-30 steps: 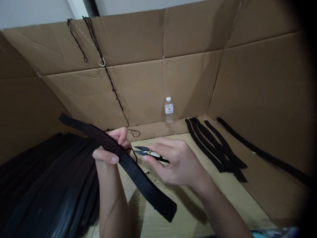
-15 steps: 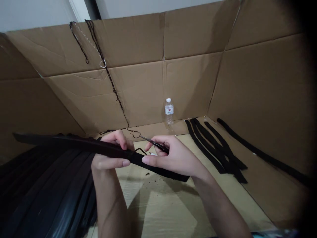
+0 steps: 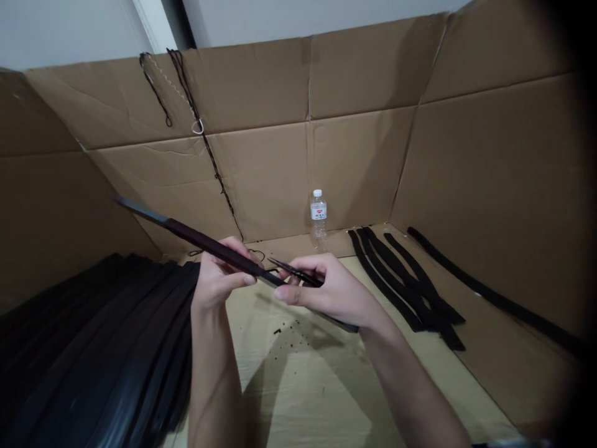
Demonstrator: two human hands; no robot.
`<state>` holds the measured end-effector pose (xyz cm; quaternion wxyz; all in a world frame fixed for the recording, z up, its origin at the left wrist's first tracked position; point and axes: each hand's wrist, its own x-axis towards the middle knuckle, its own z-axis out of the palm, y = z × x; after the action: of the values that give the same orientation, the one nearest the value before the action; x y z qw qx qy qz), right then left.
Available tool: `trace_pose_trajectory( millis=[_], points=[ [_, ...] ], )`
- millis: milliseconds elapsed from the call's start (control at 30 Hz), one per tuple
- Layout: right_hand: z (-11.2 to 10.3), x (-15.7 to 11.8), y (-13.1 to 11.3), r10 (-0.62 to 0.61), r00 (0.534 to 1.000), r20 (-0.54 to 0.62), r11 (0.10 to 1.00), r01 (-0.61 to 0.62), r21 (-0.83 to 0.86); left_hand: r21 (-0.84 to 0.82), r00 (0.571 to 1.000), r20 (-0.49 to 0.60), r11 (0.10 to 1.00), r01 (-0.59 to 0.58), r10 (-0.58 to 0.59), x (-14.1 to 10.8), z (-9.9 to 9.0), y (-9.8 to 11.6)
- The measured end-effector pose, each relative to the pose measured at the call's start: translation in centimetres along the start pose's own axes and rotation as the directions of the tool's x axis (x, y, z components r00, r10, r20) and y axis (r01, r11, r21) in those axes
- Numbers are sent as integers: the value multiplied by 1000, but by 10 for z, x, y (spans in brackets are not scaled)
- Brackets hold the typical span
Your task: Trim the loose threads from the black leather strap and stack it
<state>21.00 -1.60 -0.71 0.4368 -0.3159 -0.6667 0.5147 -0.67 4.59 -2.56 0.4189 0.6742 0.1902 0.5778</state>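
Note:
My left hand (image 3: 221, 274) grips a long black strip (image 3: 205, 244) from below, thumb on the near side. The strip tilts, its grey-black far end up at the left and its other end down under my right hand (image 3: 319, 286). The right thumb presses on the strip. That same hand holds a slim dark pointed tool (image 3: 301, 274) with two narrow tips aimed left; whether it is snips or tweezers I cannot tell. A short dark cord loop (image 3: 271, 269) sticks up from the strip between my hands.
A heap of black strips (image 3: 116, 348) fills the left side. More strips (image 3: 401, 280) lie at right, a longer one (image 3: 494, 295) beside them. A water bottle (image 3: 318, 214) stands at the cardboard wall (image 3: 261, 174), where dark cords (image 3: 217, 168) hang. Dark crumbs (image 3: 291, 339) dot the table.
The strip has swung steeper, its left end rising and shifting right, and turned more edge-on. My left hand has moved slightly right. The tool's two tips now show apart, nearer the cord loop.

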Motion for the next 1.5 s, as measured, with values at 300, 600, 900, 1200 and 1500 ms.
trace_pose_trajectory(
  millis=[300, 600, 900, 1200, 1500],
  points=[
    [3, 1, 5, -89, 982, -164, 992, 72, -106, -43, 980, -197, 998, -51, 41, 8, 22, -10],
    [8, 1, 12, -201, 937, -286, 921, 81, -382, -97, 984, -177, 995, 16, -33, 12, 27, -10],
    [12, 6, 17, -469, 837, -282, 653, 113, -749, -87, 960, -184, 976, 198, -211, 12, 31, 3],
    [11, 7, 19, -372, 882, -287, 771, 122, -625, -54, 938, -179, 955, 292, -297, 1, 29, 28],
    [-10, 12, 13, -248, 941, -231, 962, 211, -172, -34, 976, -116, 983, 180, -183, -2, 24, 30]
  ],
)
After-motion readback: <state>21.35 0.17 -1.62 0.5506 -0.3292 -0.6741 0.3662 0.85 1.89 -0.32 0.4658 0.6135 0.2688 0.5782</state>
